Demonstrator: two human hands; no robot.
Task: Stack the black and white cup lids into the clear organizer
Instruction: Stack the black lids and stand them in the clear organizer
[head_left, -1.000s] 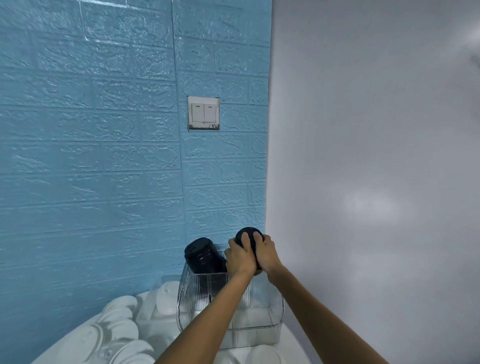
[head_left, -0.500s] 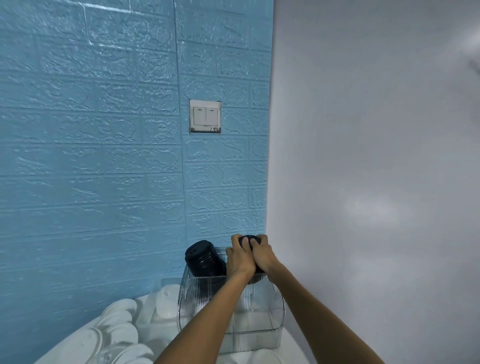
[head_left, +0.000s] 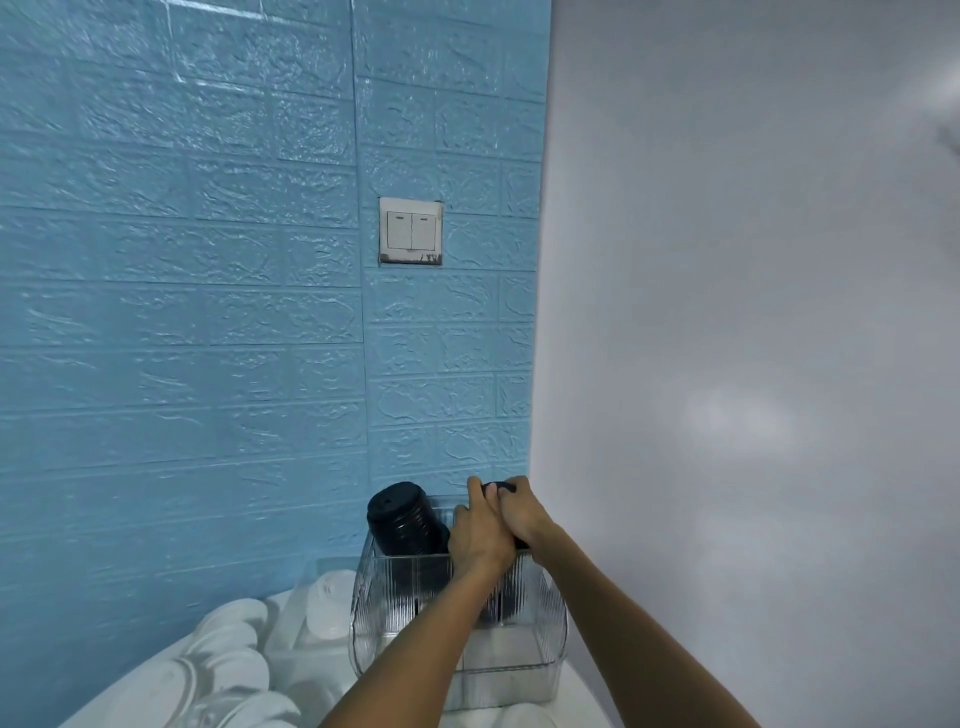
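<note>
Lower now, both hands, left hand (head_left: 480, 538) and right hand (head_left: 524, 512), grip a black lid stack (head_left: 497, 487) inside the clear organizer (head_left: 540, 623).

Both hands, left hand (head_left: 480, 538) and right hand (head_left: 522, 512), cover most of the black lid stack (head_left: 497, 487) they grip; only its top rim shows. The left forearm hides part of the clear organizer (head_left: 540, 613). The white lids (head_left: 228, 649) (lower left) are blurred and cut by the bottom edge.

Single head view, facing wall corner (head_left: 540, 312), tilted down
</note>
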